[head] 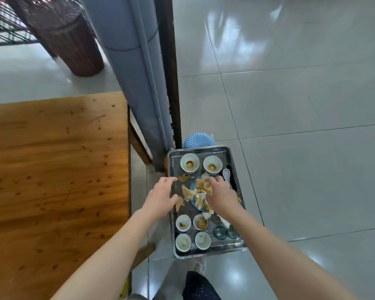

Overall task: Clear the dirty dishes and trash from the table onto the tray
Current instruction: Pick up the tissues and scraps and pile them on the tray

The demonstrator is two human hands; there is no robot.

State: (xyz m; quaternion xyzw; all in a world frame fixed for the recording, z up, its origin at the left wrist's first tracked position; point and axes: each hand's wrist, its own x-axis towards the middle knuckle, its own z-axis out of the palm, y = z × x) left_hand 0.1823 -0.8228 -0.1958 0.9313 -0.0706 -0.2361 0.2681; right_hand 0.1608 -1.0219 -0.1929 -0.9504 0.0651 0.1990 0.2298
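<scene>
A steel tray holds two stained white bowls at its 12 o'clock end, four small bowls at 7 and two glass cups at 5. Crumpled napkins cover a blue plate at centre. A white spoon lies at 2.

1 tray, 6 white bowls: 2 beyond the right hand, 4 nearer than it. 2 glass cups back by its wrist, 1 white spoon just past it, 1 blue plate under it.
</scene>
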